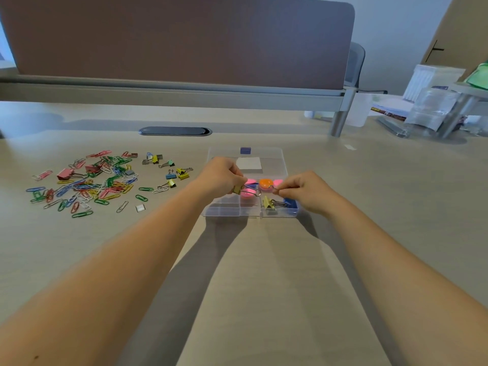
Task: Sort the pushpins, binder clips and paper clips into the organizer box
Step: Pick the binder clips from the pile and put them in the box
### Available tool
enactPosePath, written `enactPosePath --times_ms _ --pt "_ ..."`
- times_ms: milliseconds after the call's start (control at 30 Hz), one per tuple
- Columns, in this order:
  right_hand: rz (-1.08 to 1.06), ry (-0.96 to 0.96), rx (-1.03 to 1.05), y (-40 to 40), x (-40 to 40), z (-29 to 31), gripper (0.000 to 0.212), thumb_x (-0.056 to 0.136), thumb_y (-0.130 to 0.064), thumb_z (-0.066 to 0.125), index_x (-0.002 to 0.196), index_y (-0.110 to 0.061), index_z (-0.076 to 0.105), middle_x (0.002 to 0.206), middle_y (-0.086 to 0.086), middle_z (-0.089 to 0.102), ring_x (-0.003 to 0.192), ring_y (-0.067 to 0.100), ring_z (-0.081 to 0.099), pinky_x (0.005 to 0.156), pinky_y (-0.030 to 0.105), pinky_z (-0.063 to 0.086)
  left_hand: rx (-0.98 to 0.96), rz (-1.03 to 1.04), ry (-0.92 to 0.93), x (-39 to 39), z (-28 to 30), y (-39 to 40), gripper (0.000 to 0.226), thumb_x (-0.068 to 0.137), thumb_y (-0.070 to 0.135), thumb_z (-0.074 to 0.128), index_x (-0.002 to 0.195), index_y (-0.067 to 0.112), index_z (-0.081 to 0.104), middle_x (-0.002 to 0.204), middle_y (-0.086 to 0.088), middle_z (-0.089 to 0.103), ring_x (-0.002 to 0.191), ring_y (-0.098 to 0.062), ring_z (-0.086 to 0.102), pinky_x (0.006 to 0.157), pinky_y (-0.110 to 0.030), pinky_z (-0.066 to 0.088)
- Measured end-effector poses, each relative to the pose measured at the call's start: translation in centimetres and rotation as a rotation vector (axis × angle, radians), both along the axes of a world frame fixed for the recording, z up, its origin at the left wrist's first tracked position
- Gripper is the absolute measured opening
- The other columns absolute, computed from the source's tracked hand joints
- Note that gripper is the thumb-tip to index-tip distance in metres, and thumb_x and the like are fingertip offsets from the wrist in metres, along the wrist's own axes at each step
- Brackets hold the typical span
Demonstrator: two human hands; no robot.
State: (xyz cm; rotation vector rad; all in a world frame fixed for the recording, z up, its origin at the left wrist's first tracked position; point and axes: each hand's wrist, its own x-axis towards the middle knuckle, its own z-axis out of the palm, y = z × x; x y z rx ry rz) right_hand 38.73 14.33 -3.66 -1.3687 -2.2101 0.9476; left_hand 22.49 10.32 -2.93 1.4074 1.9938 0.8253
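A clear organizer box (227,210) lies open on the desk, its lid (274,159) folded back. Pink and orange pushpins (265,184) fill its middle row. Yellow and blue binder clips (277,204) sit in the front right compartment. My left hand (220,175) grips a yellow binder clip (239,189) above the box. My right hand (306,188) pinches something thin at its fingertips over the box; what it is I cannot tell. To the left lies a heap of coloured paper clips (87,183) and loose binder clips (173,170).
A dark cable grommet (174,131) sits in the desk behind the pile. A partition screen (179,40) closes the back. Plastic containers and papers (427,107) crowd the far right beside a metal leg (340,120).
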Motion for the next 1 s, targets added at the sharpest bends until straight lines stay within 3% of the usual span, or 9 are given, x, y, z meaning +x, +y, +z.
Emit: enactPosePath --times_ms 100,267,467,667,733,800,867,933,1000 --pt "0.009 0.01 -0.012 0.0 -0.1 -0.4 0.009 0.084 -0.001 0.061 0.088 -0.002 0.069 0.093 0.013 0.064 0.085 0.017 0.055 0.095 0.036 0.048 -0.005 0.011 0.0 -0.1 0.0 -0.2 0.026 0.091 0.014 0.055 0.066 0.016 0.05 0.067 0.001 0.048 0.061 -0.009 0.042 0.056 -0.016 0.037" --pt "-0.014 -0.066 0.127 -0.2 -0.5 -0.3 0.016 0.083 -0.011 0.064 0.096 -0.003 0.071 0.083 0.001 0.058 0.064 0.006 0.046 0.063 0.02 0.04 0.025 0.054 0.006 -0.4 0.3 -0.9 0.009 0.092 0.013 0.053 0.092 0.007 0.059 0.071 -0.001 0.05 0.073 -0.015 0.047 0.068 -0.024 0.043" --pt "-0.086 0.002 0.27 -0.5 -1.6 0.0 0.02 0.086 -0.019 0.061 0.096 -0.003 0.068 0.088 -0.001 0.049 0.085 0.014 0.044 0.069 0.026 0.035 -0.016 0.133 0.077 -1.8 0.1 -2.0 0.021 0.09 0.015 0.057 0.101 -0.001 0.065 0.087 -0.009 0.057 0.087 -0.02 0.05 0.086 -0.033 0.047" --pt "-0.052 0.021 0.276 -0.9 -2.9 -0.4 0.017 0.087 -0.017 0.06 0.096 -0.005 0.068 0.089 -0.002 0.053 0.07 0.006 0.044 0.06 0.023 0.035 -0.069 0.12 0.244 -1.5 -0.7 -2.2 0.028 0.091 0.022 0.056 0.107 0.001 0.064 0.107 -0.015 0.066 0.099 -0.026 0.061 0.089 -0.033 0.049" --pt "-0.049 0.034 0.271 -1.0 -3.1 -0.4 0.018 0.087 -0.017 0.059 0.097 -0.005 0.068 0.088 -0.002 0.054 0.069 0.007 0.045 0.06 0.023 0.036 -0.108 0.092 0.281 -1.2 -0.7 -2.1 0.023 0.091 0.024 0.056 0.098 0.003 0.063 0.099 -0.014 0.065 0.091 -0.024 0.059 0.079 -0.03 0.05" --pt "-0.052 0.038 0.27 -1.0 -3.2 -0.4 0.018 0.088 -0.017 0.058 0.098 -0.005 0.067 0.084 -0.004 0.053 0.072 0.009 0.046 0.061 0.022 0.037 -0.089 0.11 0.21 -1.3 -0.3 -2.2 0.016 0.093 0.018 0.051 0.078 0.011 0.052 0.081 -0.007 0.054 0.075 -0.017 0.051 0.062 -0.022 0.042" --pt "-0.055 0.057 0.267 -1.1 -3.3 -0.3 0.018 0.089 -0.016 0.056 0.098 -0.005 0.066 0.077 -0.008 0.05 0.067 0.004 0.044 0.057 0.016 0.036 -0.045 0.153 0.042 -1.5 0.2 -2.3 0.03 0.095 0.008 0.04 0.066 0.016 0.04 0.07 -0.001 0.04 0.07 -0.016 0.045 0.062 -0.023 0.038" --pt "-0.055 0.081 0.25 -1.2 -3.5 -0.3 0.018 0.09 -0.015 0.054 0.099 -0.004 0.065 0.081 -0.006 0.052 0.069 0.005 0.046 0.06 0.019 0.038 0.017 0.207 -0.152 -2.0 0.7 -2.3 0.028 0.096 0.002 0.03 0.083 0.008 0.054 0.079 -0.007 0.046 0.085 -0.021 0.047 0.08 -0.032 0.043" --pt "-0.048 0.098 0.226 -1.4 -3.8 -0.2 0.019 0.091 -0.016 0.054 0.1 -0.003 0.065 0.089 -0.001 0.054 0.08 0.012 0.049 0.071 0.025 0.039 0.059 0.252 -0.275 -2.2 1.1 -2.7 0.033 0.097 -0.001 0.03 0.122 -0.003 0.051 0.103 -0.019 0.055 0.095 -0.024 0.05 0.096 -0.035 0.043"
